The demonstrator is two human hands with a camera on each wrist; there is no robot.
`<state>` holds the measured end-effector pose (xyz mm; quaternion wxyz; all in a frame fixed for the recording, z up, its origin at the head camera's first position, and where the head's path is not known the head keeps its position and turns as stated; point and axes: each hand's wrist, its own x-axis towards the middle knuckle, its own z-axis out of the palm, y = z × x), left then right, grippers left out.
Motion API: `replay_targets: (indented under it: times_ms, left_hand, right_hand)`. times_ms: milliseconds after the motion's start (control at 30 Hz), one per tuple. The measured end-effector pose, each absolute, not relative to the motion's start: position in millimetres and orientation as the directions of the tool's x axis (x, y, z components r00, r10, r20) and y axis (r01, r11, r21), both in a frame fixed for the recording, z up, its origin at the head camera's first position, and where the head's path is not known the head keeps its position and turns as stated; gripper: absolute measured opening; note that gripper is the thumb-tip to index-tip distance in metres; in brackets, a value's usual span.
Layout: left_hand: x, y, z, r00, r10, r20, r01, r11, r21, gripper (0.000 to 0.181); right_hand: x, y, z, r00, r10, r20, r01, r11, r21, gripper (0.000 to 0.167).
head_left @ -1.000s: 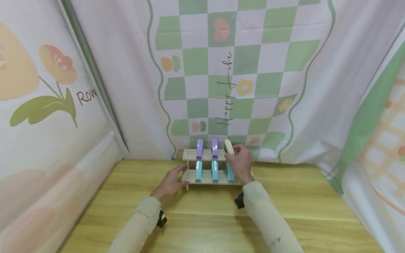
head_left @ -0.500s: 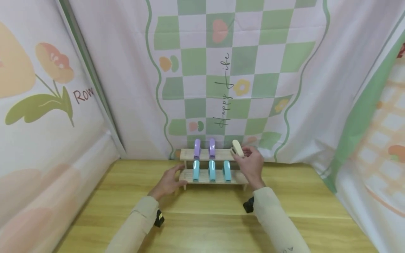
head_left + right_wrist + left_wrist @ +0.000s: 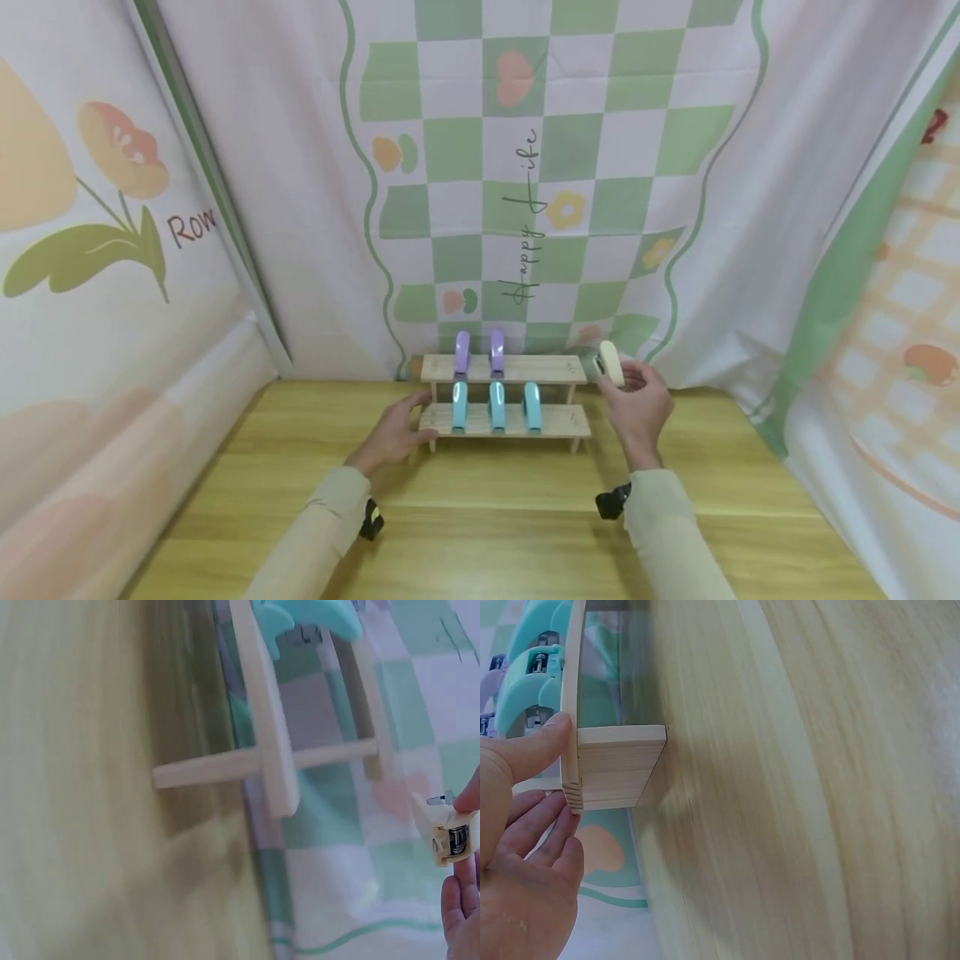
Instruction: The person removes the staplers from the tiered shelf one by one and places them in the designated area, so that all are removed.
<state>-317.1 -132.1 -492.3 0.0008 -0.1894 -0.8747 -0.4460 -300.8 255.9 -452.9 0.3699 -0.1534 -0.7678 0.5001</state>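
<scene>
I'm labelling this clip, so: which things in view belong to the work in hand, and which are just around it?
Part of the work:
- cream stapler-like tool, held in the right hand
- wooden rack, gripped by the left hand
- probably the purple and turquoise tools on it

Just around:
- table
- patterned cloth

Head view high, facing down toward far edge of table [image 3: 480,521], wrist views sideways, close by left and right ends of rack [image 3: 536,368], rack in all
</scene>
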Motion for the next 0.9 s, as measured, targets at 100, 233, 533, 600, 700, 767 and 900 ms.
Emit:
replay_targets:
  times_ms: [100,233,533,600,700,767,900]
  left_hand:
    - [-318,-133,-492,-0.925,0.335,0.18,0.342,0.529,0.777,0.074]
    - [-319,-133,-492,-0.924,0.336,0.184,0.347,0.529,0.774,0.074]
    - [-320,-132,-494,-0.921,0.348,0.177,0.351,0.54,0.765,0.074]
    - [-320,-132,-494,-0.92,0.348,0.178,0.352,0.538,0.766,0.074]
    - [-320,-132,-494,-0.922,0.345,0.178,0.349,0.535,0.77,0.074]
    - [-319,-132,-493,-0.923,0.344,0.174,0.345,0.534,0.772,0.074]
    - [-317,-132,-491,-0.925,0.344,0.165,0.337,0.535,0.775,0.073]
  right_hand:
    - [-300,262,-460,-0.645,0.654,0.395,-0.112,0.43,-0.896,0.034]
    - [-300,270,-473,-0.617,0.702,0.356,-0.078,0.395,-0.915,0.034]
    - [-306,282,-499,-0.636,0.741,0.216,0.038,0.31,-0.95,0.038]
    - [-308,284,-503,-0.649,0.735,0.198,0.057,0.306,-0.95,0.039]
    - [-310,286,-508,-0.665,0.728,0.168,0.086,0.297,-0.951,0.042]
    - [-311,287,-510,-0.677,0.722,0.142,0.107,0.288,-0.952,0.043]
    - [-312,289,-514,-0.704,0.705,0.085,0.159,0.273,-0.949,0.043]
